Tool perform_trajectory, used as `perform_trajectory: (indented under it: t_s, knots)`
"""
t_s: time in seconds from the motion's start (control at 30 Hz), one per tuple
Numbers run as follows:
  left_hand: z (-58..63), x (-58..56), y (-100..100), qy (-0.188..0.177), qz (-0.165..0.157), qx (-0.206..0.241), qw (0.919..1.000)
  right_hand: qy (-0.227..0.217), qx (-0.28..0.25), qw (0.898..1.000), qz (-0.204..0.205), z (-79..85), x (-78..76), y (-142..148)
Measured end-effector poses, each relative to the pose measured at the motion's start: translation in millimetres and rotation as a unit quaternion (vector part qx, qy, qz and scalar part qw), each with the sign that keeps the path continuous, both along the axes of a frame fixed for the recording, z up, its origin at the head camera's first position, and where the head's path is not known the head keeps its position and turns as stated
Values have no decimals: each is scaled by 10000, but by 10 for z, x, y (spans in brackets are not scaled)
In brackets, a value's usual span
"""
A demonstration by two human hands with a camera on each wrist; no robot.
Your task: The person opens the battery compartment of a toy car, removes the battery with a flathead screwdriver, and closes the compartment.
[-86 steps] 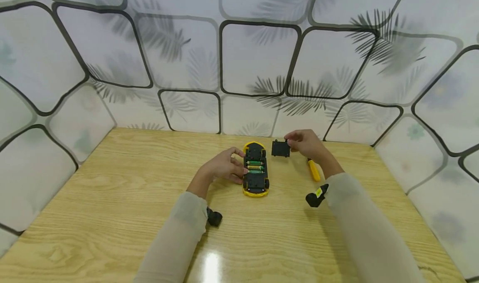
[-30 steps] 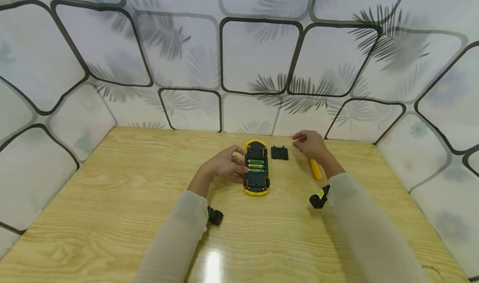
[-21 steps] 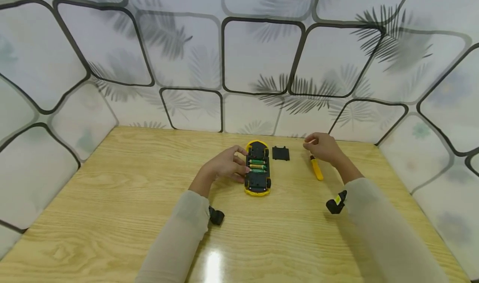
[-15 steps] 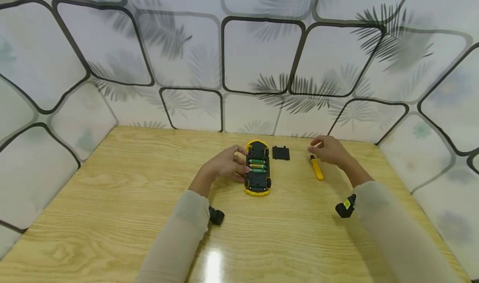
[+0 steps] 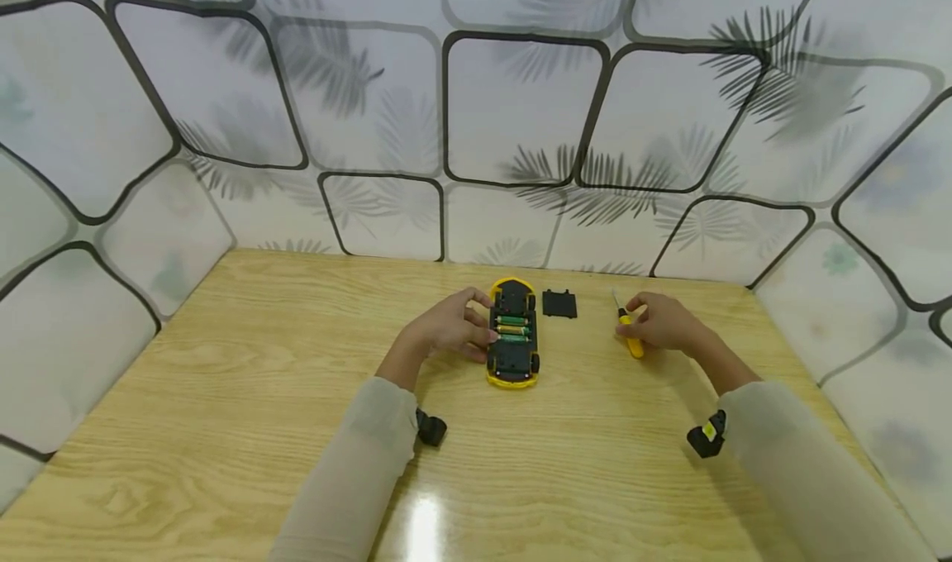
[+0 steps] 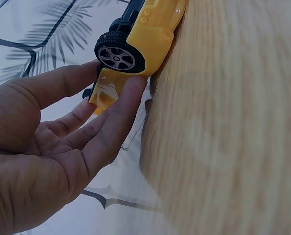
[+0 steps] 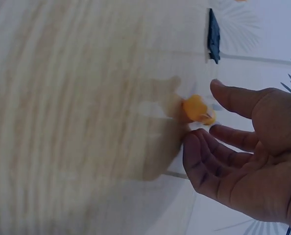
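Note:
A yellow toy car point(image 5: 511, 364) lies upside down on the table, its black underside facing up and several green batteries point(image 5: 513, 331) in the uncovered compartment. My left hand point(image 5: 449, 326) holds the car's left side; in the left wrist view thumb and fingers pinch it near a wheel point(image 6: 117, 58). A black battery cover point(image 5: 559, 304) lies flat just right of the car. Farther right, my right hand point(image 5: 662, 322) is around a yellow-handled screwdriver point(image 5: 635, 347). In the right wrist view a gap shows between thumb and screwdriver handle point(image 7: 197, 108), with the fingers spread beside it.
The wooden table point(image 5: 245, 397) ends at a patterned wall covering point(image 5: 513, 107) behind the car and cover. Black wrist cameras point(image 5: 431, 430) sit at both sleeves.
My right hand has let go of the battery cover, leaving it on the table, and moved right and nearer to me, to the screwdriver. My left hand has stayed on the car.

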State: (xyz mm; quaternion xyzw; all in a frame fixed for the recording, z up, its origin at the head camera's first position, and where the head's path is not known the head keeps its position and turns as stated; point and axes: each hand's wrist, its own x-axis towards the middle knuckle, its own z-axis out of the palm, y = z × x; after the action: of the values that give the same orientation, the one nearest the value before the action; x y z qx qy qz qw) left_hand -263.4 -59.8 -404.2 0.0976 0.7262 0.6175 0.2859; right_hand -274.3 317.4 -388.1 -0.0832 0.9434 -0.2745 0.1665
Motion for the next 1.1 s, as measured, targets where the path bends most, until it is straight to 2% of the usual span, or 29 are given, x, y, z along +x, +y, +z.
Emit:
perform_trajectory:
  t_s: [0.23, 0.43, 0.67, 0.9, 1.1]
  knots:
    - [1, 7, -9, 2, -4, 11, 10000, 484, 377, 9978, -269, -127, 5, -18]
    - [14, 16, -13, -40, -7, 30, 10000, 710, 462, 9961, -254, -153, 8, -32]
    - [29, 16, -16, -57, -48, 57, 10000, 880, 356, 9955, -10, -150, 8, -29]
    - [29, 9, -5, -14, -46, -13, 10000, 1439, 244, 9889, 264, -188, -37, 3]
    - [23, 2, -9, -10, -23, -32, 10000, 1523, 65, 9868, 546, -199, -34, -12]
